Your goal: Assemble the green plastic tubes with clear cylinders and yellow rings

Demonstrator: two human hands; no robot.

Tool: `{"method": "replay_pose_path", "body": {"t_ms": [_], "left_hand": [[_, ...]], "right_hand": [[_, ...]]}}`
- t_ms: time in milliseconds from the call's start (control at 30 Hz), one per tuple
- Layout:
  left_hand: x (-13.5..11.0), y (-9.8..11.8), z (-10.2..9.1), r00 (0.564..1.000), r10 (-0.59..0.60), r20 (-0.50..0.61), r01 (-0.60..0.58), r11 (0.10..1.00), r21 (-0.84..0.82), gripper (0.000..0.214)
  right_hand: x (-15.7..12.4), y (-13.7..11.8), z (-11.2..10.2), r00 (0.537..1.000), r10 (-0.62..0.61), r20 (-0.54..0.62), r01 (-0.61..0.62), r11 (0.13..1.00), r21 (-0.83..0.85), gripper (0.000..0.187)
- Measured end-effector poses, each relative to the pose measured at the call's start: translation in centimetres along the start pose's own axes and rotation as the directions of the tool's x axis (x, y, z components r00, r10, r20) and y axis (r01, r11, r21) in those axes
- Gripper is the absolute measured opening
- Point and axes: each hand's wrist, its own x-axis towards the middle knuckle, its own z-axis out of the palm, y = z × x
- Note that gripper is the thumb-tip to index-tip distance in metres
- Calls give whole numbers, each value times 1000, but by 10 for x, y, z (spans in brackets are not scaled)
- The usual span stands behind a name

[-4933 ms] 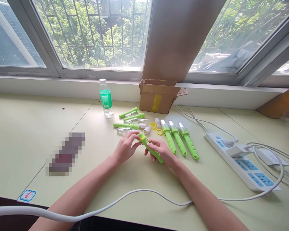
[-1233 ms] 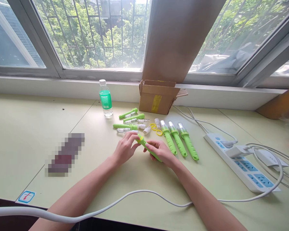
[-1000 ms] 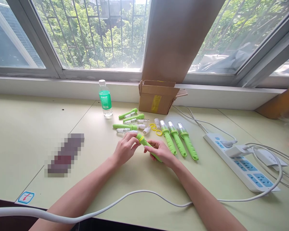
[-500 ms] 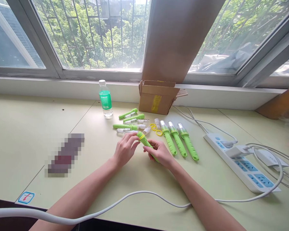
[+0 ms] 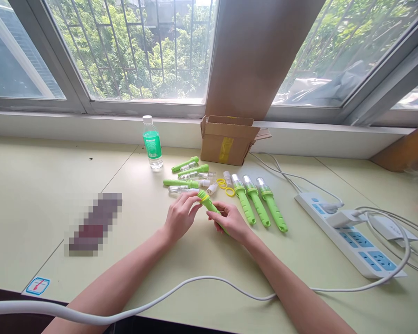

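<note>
Pale table [image 5: 209,260], seven green handles [image 5: 211,205]

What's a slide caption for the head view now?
Both hands on a green handle with a yellow ring, three clear-topped handles lying to the right.

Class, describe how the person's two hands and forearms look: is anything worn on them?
The left hand and right hand are both five-fingered and gloveless. No sleeve, watch or bracelet shows on the left forearm or right forearm.
</note>
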Motion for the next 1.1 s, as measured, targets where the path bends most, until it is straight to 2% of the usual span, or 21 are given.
{"method": "replay_pose_path", "body": {"t_ms": [267, 467, 800, 1100], "left_hand": [[0, 1, 2, 1000, -30, -8, 30, 999, 15, 12], [0, -2, 2, 997, -68, 29, 68, 998, -11, 3], [0, -1, 1, 1000, -19, -25, 18, 999, -41, 9], [1, -2, 0, 999, -37, 8, 38, 999, -33, 6]], "right_hand": [[0, 0, 0, 1000, 2, 0, -2, 1000, -8, 25], [0, 0, -1, 1000, 9, 9, -9, 1000, -1, 27], [-1, -5, -1, 998, 41, 38, -42, 999, 27, 27], [-2, -5, -1, 994, 67, 82, -68, 998, -1, 35]]}}
